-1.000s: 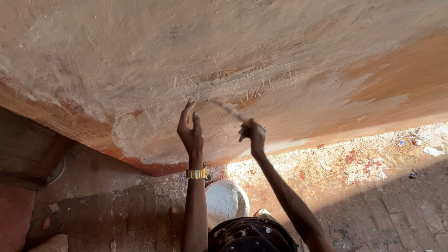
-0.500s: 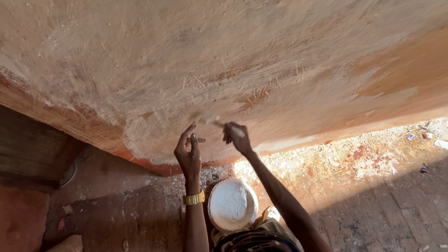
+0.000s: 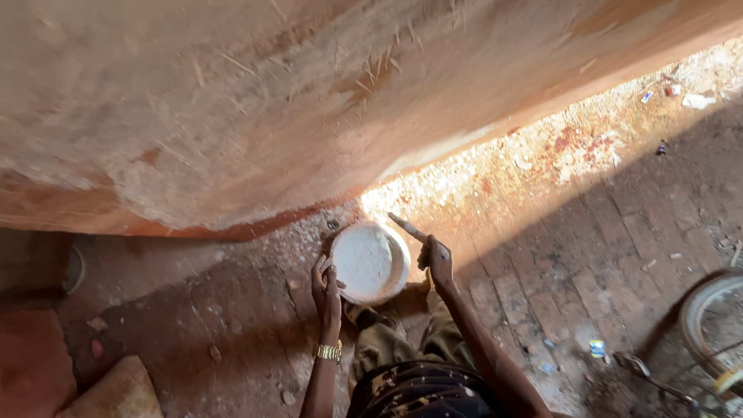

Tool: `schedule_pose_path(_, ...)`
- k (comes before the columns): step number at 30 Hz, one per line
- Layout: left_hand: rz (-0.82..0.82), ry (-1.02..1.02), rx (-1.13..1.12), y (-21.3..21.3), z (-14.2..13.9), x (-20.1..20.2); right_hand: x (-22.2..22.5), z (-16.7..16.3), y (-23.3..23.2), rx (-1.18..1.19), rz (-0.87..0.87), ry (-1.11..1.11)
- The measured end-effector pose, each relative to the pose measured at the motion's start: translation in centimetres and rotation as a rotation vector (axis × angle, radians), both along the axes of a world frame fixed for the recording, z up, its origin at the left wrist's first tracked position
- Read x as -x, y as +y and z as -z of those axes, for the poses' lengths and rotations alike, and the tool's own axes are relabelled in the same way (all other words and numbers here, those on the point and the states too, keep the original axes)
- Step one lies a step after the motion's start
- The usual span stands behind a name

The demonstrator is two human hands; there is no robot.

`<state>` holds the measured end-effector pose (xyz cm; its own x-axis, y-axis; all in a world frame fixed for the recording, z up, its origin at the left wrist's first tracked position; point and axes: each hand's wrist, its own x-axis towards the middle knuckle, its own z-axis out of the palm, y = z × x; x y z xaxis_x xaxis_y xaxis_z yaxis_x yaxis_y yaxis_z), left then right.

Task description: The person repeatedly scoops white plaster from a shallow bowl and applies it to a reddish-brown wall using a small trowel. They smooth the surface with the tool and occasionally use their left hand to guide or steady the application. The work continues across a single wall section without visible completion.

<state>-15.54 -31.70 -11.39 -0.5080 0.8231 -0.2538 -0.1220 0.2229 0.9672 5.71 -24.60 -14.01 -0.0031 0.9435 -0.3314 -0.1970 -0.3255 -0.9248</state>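
A round pan of white paste (image 3: 370, 262) sits on the brick floor at the foot of an orange wall (image 3: 325, 101) partly coated with pale, scratched plaster. My left hand (image 3: 326, 286), with a gold watch on its wrist, rests with fingers together at the pan's left rim. My right hand (image 3: 436, 259) grips a small putty knife (image 3: 408, 227) whose blade points toward the pan's right rim. My legs in olive trousers show below the pan.
Plaster flakes and small litter lie along the wall's foot (image 3: 557, 147). A bicycle wheel (image 3: 716, 325) stands at the lower right. Reddish brick pieces (image 3: 116, 391) lie at the lower left, with a dark recess (image 3: 39, 267) beside them.
Both hands have dropped from the wall down to the pan on the floor. The view has tilted downward with them.
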Motion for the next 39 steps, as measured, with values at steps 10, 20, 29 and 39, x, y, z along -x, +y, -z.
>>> schedule_pose_path(10, -0.246, 0.360, 0.102, -4.2, 8.8, -5.6, -6.2, 9.5, -4.6, 0.229, -0.461, -0.326)
schedule_pose_path(20, -0.115, 0.801, 0.258, -8.2, 25.1, -8.2, -7.3, 24.3, -3.5, 0.458, -0.509, -0.464)
schedule_pose_path(29, -0.345, 0.557, 0.264, -14.6, 50.5, -6.3, -1.8, 48.5, -5.5, 0.040, -0.715, -0.746)
schedule_pose_path(39, -0.170, 0.526, -0.062, -15.5, 71.5, -3.8, -0.1, 69.1, -4.7, -0.016, -1.137, -1.078)
